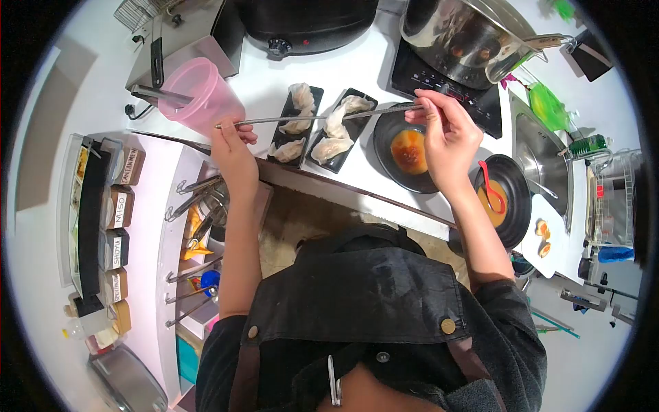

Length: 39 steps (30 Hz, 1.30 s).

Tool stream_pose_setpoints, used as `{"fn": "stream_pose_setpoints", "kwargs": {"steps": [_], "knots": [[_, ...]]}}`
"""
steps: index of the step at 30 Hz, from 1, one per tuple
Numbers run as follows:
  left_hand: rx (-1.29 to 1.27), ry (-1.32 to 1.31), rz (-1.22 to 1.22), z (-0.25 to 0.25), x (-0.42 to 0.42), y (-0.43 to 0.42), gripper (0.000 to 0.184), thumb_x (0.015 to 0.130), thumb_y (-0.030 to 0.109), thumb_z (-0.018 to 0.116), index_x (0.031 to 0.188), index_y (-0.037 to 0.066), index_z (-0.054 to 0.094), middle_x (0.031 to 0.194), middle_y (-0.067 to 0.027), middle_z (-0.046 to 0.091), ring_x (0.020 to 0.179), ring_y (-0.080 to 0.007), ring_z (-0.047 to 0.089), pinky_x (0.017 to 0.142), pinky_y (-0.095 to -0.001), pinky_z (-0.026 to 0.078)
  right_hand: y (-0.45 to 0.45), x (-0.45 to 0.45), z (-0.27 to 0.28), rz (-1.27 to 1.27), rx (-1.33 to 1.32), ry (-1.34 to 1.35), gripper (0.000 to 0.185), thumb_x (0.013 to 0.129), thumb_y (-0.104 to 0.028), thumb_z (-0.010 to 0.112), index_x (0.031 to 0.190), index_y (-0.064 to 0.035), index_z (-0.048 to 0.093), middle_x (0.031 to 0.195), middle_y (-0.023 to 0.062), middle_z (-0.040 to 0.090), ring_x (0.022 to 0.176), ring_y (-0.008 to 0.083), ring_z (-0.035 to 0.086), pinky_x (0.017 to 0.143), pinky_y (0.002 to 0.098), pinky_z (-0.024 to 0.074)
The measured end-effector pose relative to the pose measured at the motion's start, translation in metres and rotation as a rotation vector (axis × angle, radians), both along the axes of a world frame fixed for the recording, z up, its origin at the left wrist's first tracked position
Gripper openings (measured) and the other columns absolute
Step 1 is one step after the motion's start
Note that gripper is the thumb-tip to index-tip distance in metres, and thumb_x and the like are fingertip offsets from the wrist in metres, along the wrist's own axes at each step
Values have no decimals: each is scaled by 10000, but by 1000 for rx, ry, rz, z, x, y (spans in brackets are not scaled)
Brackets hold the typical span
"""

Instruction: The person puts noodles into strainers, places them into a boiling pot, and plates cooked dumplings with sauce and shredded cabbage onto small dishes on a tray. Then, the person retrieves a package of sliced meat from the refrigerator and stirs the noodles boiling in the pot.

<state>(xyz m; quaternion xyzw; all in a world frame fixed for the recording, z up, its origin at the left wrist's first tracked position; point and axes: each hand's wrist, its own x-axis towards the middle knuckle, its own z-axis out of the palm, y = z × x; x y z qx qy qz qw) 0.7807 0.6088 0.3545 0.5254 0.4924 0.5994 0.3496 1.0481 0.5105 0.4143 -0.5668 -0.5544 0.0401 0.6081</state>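
A long thin metal utensil (295, 119) stretches level between my two hands, above the counter. My left hand (232, 137) pinches its left end beside a pink pitcher (218, 103), which has metal utensils in it. My right hand (449, 130) grips the other end over a black bowl (386, 152) holding brown liquid. Beneath the utensil, two black rectangular plates (280, 141) (364, 123) carry pale dumplings (331, 150). To the right of my right forearm, a second black bowl (525, 206) holds orange-brown liquid and a red spoon (491, 192).
A large steel pot (439, 41) stands on a black induction cooker (480, 103) at the back right, with a black electric cooker (309, 24) behind the dumplings. Farther right are a sink (542, 154) and a white board (535, 257) bearing halved eggs. Labelled containers (119, 209) line the left.
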Motion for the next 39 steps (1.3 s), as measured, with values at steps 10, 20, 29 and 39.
{"fn": "stream_pose_setpoints", "kwargs": {"steps": [10,20,29,39], "knots": [[32,119,-28,20,-5,-10,294,1022,246,379,966,-4,521,757,-71,585,642,-108,544,623,-251,449,-12,10,16,-33,-85,-94,146,922,4,552,1015,47,657,855,98,651,737,146,673,680,250,559],[89,172,11,46,-24,-26,208,1012,220,397,964,45,501,754,-34,564,625,-75,485,545,-191,390,-30,-7,36,-20,-5,-173,152,833,52,613,950,-5,692,790,89,672,674,132,683,598,224,518],[110,268,-14,42,-5,-30,247,1015,206,391,934,15,525,731,-52,576,619,-88,520,593,-229,438,-26,-21,30,28,-3,-344,259,762,124,588,972,-1,673,797,100,649,661,142,647,586,242,512],[143,326,-42,39,4,-34,219,1006,162,395,940,8,538,745,-58,588,633,-91,548,596,-239,456,-25,-20,28,48,30,-453,341,697,151,595,987,-14,669,819,101,654,704,181,654,635,268,530]]}}
